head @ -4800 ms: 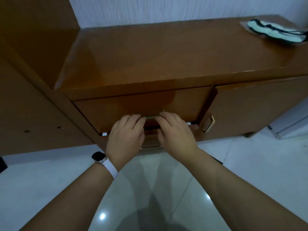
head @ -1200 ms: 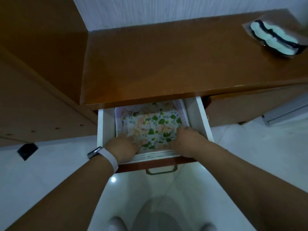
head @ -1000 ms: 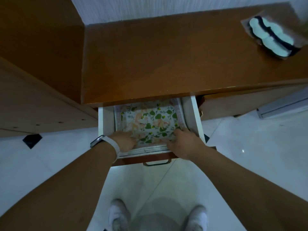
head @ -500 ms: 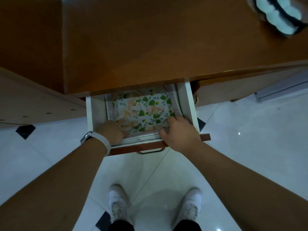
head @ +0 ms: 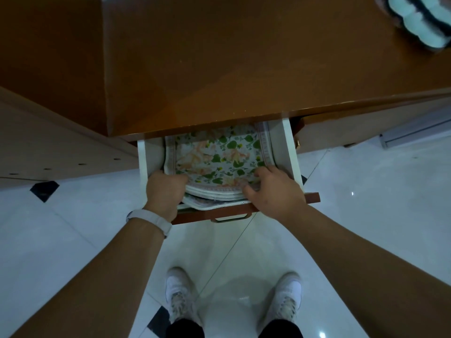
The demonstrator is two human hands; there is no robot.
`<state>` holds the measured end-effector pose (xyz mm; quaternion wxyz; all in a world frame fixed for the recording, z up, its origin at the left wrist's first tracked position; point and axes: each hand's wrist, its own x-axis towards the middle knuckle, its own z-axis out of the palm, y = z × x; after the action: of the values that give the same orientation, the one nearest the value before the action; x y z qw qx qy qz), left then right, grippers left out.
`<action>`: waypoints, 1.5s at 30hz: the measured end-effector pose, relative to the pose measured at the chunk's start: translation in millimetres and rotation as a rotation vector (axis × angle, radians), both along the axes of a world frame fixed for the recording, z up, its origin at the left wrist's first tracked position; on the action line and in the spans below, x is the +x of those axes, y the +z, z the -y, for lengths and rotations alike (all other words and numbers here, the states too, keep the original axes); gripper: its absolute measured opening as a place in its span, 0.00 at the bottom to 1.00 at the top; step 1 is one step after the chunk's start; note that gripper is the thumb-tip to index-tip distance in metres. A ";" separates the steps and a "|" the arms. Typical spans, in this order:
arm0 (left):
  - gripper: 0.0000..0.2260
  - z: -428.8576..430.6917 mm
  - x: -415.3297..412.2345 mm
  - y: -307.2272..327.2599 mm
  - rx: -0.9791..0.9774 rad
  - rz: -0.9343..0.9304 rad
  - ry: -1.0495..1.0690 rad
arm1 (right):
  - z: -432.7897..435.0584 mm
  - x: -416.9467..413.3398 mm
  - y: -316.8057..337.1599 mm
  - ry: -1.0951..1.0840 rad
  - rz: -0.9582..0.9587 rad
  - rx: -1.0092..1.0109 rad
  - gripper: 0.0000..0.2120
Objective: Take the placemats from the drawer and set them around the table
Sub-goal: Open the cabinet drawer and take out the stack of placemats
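A stack of floral placemats [head: 217,154], white with green leaves and orange flowers, lies in the open white-walled drawer [head: 285,147] of a brown wooden sideboard. My left hand [head: 166,189] grips the stack's near left corner, fingers tucked under it. My right hand [head: 273,189] grips the near right corner. The near edge of the stack is lifted off the drawer's front, with one lower mat [head: 214,204] sagging beneath. The far part of the stack is hidden under the sideboard top.
The sideboard top [head: 231,57] overhangs the drawer. A pale green and dark object [head: 415,18] lies on it at the far right. A cupboard door [head: 341,132] is right of the drawer. My white shoes [head: 180,293] stand on the glossy white tiled floor.
The drawer was pulled open and both hands went onto the placemats. In the last half second the near edge of the stack has risen, and my view has tilted further down.
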<state>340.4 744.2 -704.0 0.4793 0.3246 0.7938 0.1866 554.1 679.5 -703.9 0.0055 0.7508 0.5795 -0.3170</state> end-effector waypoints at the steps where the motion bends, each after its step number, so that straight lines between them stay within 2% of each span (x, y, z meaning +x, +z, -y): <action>1: 0.14 0.4 -0.7 -1.2 -0.055 0.058 0.044 | 0.1 -0.3 0.3 -0.003 -0.001 0.002 0.24; 5: 0.18 2.5 -2.7 -2.0 -0.087 0.198 0.062 | 0.7 -0.9 0.6 -0.009 0.002 0.007 0.24; 9: 0.20 10.9 -4.1 10.9 0.076 0.228 0.044 | -1.4 -0.8 3.8 -0.056 -0.030 -0.013 0.25; 11: 0.24 17.5 -4.6 21.2 0.168 0.293 0.057 | -5.2 -0.4 6.8 -0.099 -0.072 -0.046 0.30; 14: 0.28 23.4 -7.8 36.4 0.257 0.407 0.150 | -14.1 0.8 8.1 -0.239 -0.178 -0.164 0.37; 19: 0.28 34.9 -13.7 50.5 0.256 0.561 0.283 | -33.2 1.5 10.3 -0.419 -0.232 -0.436 0.38; 25: 0.27 39.6 -22.8 45.2 0.259 0.579 0.219 | -48.1 7.3 6.4 -0.461 -0.416 -0.601 0.32; 30: 0.28 37.5 -35.0 42.7 0.267 0.539 0.086 | -54.0 6.4 7.0 -0.446 -0.421 -0.673 0.35; 33: 0.30 33.7 -44.4 42.8 0.258 0.527 0.016 | -49.0 8.7 4.5 -0.514 -0.433 -0.638 0.25; 36: 0.34 28.8 -53.1 41.3 0.208 0.517 -0.040 | -43.8 9.4 1.8 -0.708 -0.535 -0.548 0.16; 38: 0.36 25.0 -56.7 40.8 0.189 0.486 -0.087 | -40.4 11.1 2.3 -0.771 -0.583 -0.430 0.18; 42: 0.35 20.5 -58.0 43.5 0.177 0.458 -0.133 | -29.6 14.5 16.5 -0.659 -0.685 -0.170 0.23; 45: 0.35 21.9 -55.5 50.3 0.180 0.446 -0.138 | -14.9 15.0 29.4 -0.594 -0.730 -0.073 0.25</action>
<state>284.8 722.3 -653.7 0.6234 0.3701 0.6247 0.2902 569.1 694.4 -674.5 -0.2634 0.7227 0.2923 -0.5683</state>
